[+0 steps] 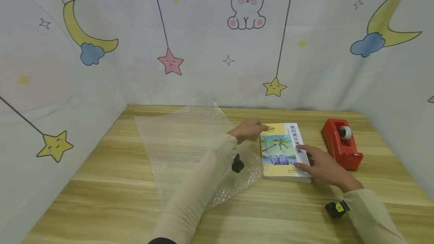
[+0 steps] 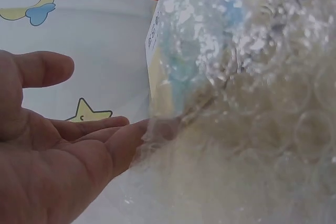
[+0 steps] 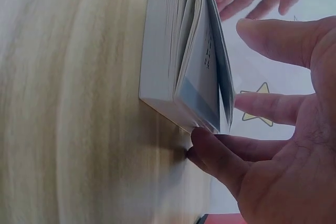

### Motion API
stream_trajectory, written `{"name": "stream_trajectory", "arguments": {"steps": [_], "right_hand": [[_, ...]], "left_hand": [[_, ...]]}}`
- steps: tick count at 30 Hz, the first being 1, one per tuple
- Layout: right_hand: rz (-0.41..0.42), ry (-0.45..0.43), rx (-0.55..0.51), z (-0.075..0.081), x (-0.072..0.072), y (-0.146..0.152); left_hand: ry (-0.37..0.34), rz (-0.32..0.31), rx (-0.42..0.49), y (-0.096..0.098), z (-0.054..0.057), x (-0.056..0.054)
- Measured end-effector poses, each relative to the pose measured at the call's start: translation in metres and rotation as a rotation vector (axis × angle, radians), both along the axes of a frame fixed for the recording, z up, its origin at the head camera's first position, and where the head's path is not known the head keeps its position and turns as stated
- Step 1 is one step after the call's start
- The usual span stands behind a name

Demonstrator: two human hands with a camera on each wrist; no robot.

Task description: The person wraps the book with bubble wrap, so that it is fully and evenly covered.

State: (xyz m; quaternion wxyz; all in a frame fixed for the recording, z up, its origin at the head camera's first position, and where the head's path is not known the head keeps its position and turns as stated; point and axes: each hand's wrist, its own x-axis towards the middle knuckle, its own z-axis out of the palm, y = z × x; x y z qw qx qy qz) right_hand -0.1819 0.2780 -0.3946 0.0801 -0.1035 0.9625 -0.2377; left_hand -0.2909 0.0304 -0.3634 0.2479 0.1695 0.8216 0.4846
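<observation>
Paperback [image 1: 278, 151] lies on the table [image 1: 101, 199]; the right wrist view alone shows its cover [image 3: 223, 66] parted from the pages [image 3: 165, 45]. Left hand [image 1: 249, 130] by its top corner, right hand [image 1: 323, 165] touching its edge: fingers outstretched, gripping nothing.

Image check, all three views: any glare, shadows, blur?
Right wrist: soft shadow on the table beside the book, wood grain looking soft; left wrist: bright white glare flecks the bubble wrap, and the book looks smeared through it; head: diffuse, fairly even light, with small glints along the bubble wrap's near edge.
</observation>
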Motion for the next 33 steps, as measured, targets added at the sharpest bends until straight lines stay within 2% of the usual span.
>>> {"name": "stream_trajectory", "arguments": {"steps": [5, 10, 17, 24, 30, 33], "right_hand": [[-0.008, -0.034, 0.022, 0.0, 0.0, 0.001], [-0.016, -0.065, 0.022, 0.0, -0.001, 0.001], [-0.026, -0.065, 0.023, 0.0, -0.002, 0.001], [-0.04, -0.068, 0.042, 0.0, -0.004, -0.004], [-0.053, -0.055, 0.061, 0.0, -0.004, -0.005], [-0.057, -0.044, 0.063, -0.001, -0.005, -0.006]], "left_hand": [[0.002, -0.035, -0.025, 0.006, -0.001, 0.001], [-0.019, 0.007, -0.048, 0.011, -0.006, 0.0], [-0.013, 0.029, -0.116, 0.018, -0.011, -0.002], [0.038, 0.046, -0.203, 0.019, -0.012, 0.001], [0.047, 0.095, -0.255, 0.027, -0.011, 0.001], [0.02, 0.145, -0.228, 0.03, -0.01, 0.003]]}}
